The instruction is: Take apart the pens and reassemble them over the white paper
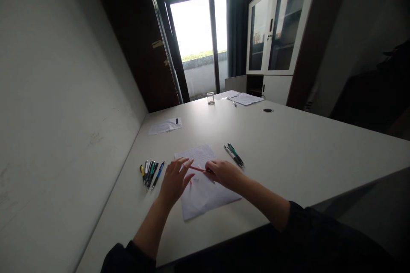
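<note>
Above a white sheet of paper (205, 204), my right hand (224, 172) pinches a thin red pen barrel (197, 169) by its right end. The barrel points left toward my left hand (176, 179). That hand has its fingers stretched out and the thumb apart, with the fingertips at the barrel's left end; whether they touch it I cannot tell. Under my left thumb lie a small red piece (191, 182) and a tiny pale part (196, 179) on the paper. Something thin shows beneath my right fingers, too small to name.
Several pens (149, 172) lie in a group at left, with a blue pen (158, 175) beside them. Two green-and-black pens (235, 155) rest at right. Farther back are a clear cup (210, 98), papers (246, 99) and a plastic bag (165, 126). A wall (80, 115) borders the left.
</note>
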A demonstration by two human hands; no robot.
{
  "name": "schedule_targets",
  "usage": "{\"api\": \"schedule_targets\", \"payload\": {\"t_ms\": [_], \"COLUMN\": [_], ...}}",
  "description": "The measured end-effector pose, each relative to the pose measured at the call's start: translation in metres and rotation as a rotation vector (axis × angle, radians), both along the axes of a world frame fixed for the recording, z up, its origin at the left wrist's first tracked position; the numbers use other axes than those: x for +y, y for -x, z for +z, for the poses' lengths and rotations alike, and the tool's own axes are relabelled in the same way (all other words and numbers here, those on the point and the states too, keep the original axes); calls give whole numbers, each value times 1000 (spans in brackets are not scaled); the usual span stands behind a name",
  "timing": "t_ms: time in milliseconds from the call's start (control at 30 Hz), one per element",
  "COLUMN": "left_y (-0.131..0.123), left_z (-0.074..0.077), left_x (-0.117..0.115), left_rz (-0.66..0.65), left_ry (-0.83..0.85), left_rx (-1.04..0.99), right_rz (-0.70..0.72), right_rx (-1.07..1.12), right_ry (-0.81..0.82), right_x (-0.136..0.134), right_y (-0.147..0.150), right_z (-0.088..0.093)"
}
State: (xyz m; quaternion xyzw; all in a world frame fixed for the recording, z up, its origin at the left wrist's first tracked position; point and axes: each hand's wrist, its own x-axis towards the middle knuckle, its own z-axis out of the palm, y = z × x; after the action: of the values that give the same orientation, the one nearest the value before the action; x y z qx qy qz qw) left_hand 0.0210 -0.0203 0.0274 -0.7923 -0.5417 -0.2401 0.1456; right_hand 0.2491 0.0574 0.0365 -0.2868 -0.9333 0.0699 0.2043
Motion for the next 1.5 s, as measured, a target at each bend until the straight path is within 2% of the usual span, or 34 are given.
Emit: {"api": "schedule_targets", "payload": {"t_ms": [233,333,467,567,667,833,1067,1300,1500], "left_y": [5,15,31,39,41,40,41,41,43], "left_z": [-11,-17,-28,-36,-41,-43,-41,-42,-45], "left_x": [19,20,19,19,20,20,19,19,20], "left_rz": [-23,16,52,66,69,71,74,74,73], "left_ry": [19,-6,-26,-26,-16,6,13,39,44], "left_rx": [124,126,37,-53,-106,-122,-131,-155,-174], "right_rz": [160,171,70,59,47,-53,-115,-104,-24], "right_rx": [36,117,201,89,-64,-231,-300,-229,-86], "right_ry": [12,45,121,143,139,67,24,57,80], "right_x": [22,34,45,46,41,31,22,32,41], "right_y": [18,21,17,15,16,22,27,21,19], "right_z": [10,2,-16,-24,-24,-19,-16,-9,-15]}}
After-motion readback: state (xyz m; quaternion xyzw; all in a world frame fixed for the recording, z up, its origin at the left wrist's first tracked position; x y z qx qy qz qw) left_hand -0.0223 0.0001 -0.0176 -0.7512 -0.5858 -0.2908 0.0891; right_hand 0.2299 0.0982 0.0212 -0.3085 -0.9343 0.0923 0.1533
